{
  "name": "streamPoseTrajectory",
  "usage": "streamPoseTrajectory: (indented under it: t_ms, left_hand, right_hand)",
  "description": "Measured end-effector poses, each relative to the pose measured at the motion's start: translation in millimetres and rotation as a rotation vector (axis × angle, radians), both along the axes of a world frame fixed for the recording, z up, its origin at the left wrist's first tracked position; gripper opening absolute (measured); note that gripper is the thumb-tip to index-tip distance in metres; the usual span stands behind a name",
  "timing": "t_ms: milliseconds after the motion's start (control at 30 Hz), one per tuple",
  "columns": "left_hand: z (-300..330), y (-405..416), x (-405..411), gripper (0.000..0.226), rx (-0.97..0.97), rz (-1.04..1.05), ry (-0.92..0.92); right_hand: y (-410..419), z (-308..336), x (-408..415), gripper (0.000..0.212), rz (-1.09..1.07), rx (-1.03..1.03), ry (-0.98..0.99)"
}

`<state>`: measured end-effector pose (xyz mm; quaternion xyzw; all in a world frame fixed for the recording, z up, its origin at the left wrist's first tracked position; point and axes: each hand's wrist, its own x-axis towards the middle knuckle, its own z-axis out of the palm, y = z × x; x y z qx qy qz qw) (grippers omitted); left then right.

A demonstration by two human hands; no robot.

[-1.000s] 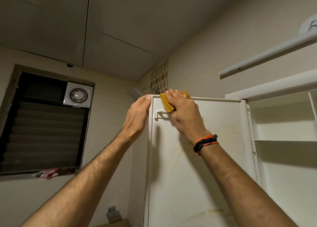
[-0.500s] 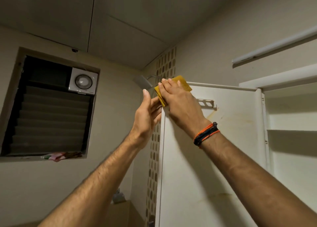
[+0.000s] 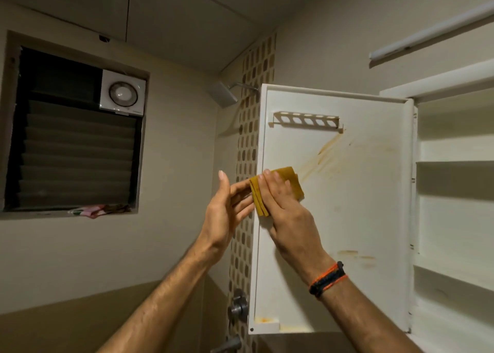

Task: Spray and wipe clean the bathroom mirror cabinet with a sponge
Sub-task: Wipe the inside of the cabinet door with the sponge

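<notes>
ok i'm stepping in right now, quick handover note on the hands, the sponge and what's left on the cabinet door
Right hand: flat, pressing the yellow sponge against the inner face of the open cabinet door, near its free edge.
Left hand: open, fingers steadying that edge from behind.
Done: cannot tell.
Left: brown streaks below the slotted holder, marks lower right, orange stain at the bottom corner.

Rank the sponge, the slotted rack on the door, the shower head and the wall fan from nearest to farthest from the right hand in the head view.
From the right hand:
1. Sponge, under its fingers.
2. Slotted rack, above on the door.
3. Shower head, upper left, beyond the door edge.
4. Wall fan, far left in the window.
</notes>
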<state>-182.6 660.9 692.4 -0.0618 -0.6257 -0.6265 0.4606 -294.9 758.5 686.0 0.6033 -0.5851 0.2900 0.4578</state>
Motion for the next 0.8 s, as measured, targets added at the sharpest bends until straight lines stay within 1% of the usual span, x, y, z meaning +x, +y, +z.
streamPoseTrajectory:
  t_ms: [67,233,333,400,500,667,733,800]
  left_hand:
    - [-15.8,-1.9,-0.1,0.077,0.011,0.004,-0.033]
    - [-29.5,-6.7,-1.2,0.084,0.049,-0.017,-0.035]
    - [-32.0,-8.7,-0.1,0.089,0.065,-0.032,-0.030]
    - [-38.3,-8.0,1.1,0.090,0.087,-0.038,-0.039]
    - [-54.4,-7.3,2.8,0.089,0.105,-0.040,-0.072]
    - [-90.9,-5.3,6.3,0.087,0.154,-0.059,-0.129]
    - [-102.9,-4.6,7.9,0.087,0.177,-0.068,-0.150]
    - [-110.6,-3.7,9.3,0.088,0.191,-0.067,-0.169]
  right_hand:
    - [-1.7,1.9,1.1,0.078,-0.010,0.005,0.004]
    - [-14.7,42.9,8.8,0.071,-0.094,-0.005,0.011]
    - [-18.8,39.0,11.0,0.070,-0.099,-0.008,-0.004]
    - [-17.2,16.7,9.8,0.071,-0.077,-0.009,-0.011]
    - [-12.9,-37.1,5.7,0.072,-0.042,0.021,0.018]
    - [-7.5,-121.4,8.7,0.087,-0.019,0.069,-0.048]
    - [-5.1,-135.9,13.5,0.090,-0.006,0.081,-0.074]
    - [-2.4,-133.2,14.8,0.088,0.016,0.082,-0.080]
